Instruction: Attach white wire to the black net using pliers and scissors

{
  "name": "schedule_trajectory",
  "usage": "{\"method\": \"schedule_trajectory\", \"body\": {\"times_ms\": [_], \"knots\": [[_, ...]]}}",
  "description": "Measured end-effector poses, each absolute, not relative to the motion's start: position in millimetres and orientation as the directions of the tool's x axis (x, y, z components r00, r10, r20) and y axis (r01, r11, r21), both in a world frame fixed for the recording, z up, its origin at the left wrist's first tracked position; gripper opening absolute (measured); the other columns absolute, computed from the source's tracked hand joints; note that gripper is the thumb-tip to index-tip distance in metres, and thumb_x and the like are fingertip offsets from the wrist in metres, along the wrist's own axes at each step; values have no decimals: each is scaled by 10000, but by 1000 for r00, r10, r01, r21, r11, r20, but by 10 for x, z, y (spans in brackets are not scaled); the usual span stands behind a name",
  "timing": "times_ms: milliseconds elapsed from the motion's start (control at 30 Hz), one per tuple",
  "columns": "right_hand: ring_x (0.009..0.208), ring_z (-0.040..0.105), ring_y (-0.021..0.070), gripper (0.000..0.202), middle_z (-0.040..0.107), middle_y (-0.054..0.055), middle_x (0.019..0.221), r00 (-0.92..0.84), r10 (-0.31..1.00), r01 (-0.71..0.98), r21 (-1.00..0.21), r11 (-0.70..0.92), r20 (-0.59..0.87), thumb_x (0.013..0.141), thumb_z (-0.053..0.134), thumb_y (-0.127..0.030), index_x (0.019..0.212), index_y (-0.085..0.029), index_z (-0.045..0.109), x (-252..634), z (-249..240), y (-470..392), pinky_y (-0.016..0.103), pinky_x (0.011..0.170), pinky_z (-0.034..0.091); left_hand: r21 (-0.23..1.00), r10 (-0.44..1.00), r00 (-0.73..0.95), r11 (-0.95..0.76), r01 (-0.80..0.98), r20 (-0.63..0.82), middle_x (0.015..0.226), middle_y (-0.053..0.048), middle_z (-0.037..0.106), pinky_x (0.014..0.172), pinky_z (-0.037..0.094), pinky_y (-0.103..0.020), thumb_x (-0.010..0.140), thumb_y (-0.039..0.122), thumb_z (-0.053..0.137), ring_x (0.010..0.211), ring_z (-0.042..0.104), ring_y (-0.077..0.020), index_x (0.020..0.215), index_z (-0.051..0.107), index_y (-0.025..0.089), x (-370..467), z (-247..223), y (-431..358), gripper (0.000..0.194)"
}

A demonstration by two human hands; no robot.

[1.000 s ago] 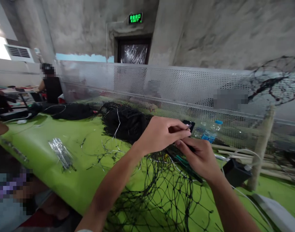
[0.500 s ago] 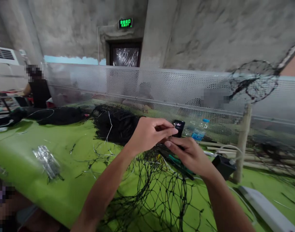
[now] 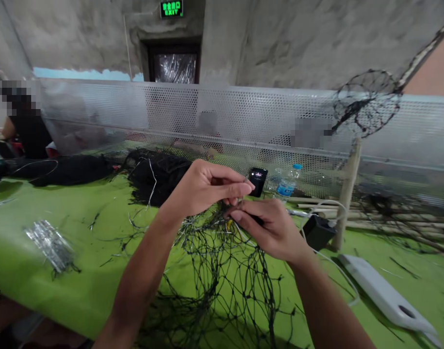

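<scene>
My left hand [image 3: 211,186] is closed, thumb and forefinger pinched on a thin strand [image 3: 246,182]; whether it is wire or cord I cannot tell. Just below and to the right, my right hand [image 3: 271,225] pinches the gathered dark end [image 3: 229,209] of a black knotted net [image 3: 244,291]. The fingertips of both hands are close together. From there the net spreads down over the green tabletop [image 3: 98,291] between my forearms. Behind the hands lies a bundle of black netting [image 3: 167,174] with a pale wire loop on it.
A phone [image 3: 258,180] and a water bottle [image 3: 286,183] stand by the perforated metal screen [image 3: 244,114]. To the right are a black box [image 3: 318,231], a white power bank [image 3: 385,291], poles and a wooden post [image 3: 347,194]. Silvery strips [image 3: 51,245] lie left. A person [image 3: 27,123] is at far left.
My view has turned right and slightly down, so the scene sits further left and higher. Both hands stay pinched close together, now a little further apart vertically. Green handles seen earlier beside the right hand are hidden.
</scene>
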State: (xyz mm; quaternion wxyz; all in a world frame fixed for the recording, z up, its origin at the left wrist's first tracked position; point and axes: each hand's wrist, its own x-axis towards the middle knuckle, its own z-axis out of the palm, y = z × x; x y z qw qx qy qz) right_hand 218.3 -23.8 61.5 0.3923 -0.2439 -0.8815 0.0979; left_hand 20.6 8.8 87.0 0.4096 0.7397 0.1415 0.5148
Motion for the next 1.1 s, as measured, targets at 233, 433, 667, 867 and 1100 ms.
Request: {"method": "schedule_trajectory", "body": {"times_ms": [233,433,667,867,1100], "knots": [[526,393,107,295,425,-51,627,-529,530,518,-243,820,663,1100,449,-296,823,-221,516,2137,542,-227,309,544,307,671,638,227,-733,-112,736,621,-14,677,505,483,-215,865,443,855,560,587,-100,866,866,194,307,825,29,249],[494,318,103,364,360,-67,588,-489,518,539,-224,812,702,1094,454,-290,744,-247,362,2087,487,-223,313,527,261,724,675,271,-670,-166,687,608,-10,670,531,495,-230,792,427,915,569,593,-109,849,862,182,266,841,97,257],[491,361,115,359,416,-48,599,-485,488,665,-57,745,726,1096,431,-297,747,-251,355,2096,486,-245,338,534,250,720,670,265,-656,-228,694,624,-8,667,543,487,-234,790,436,916,577,576,-101,837,856,192,280,837,99,255],[510,359,113,381,395,-52,598,-485,525,554,-218,803,699,1107,432,-329,737,-239,425,2034,505,-269,320,537,268,762,685,335,-593,-260,647,653,-14,676,541,477,-228,819,456,879,565,570,-89,835,842,181,238,863,122,278],[514,293,108,468,320,-60,571,-510,605,521,-340,782,611,1094,454,-378,663,-242,336,2121,512,-136,313,527,228,810,719,390,-569,-144,575,659,-4,655,564,440,-234,884,376,797,606,567,-101,1042,850,183,309,769,189,255]]}}
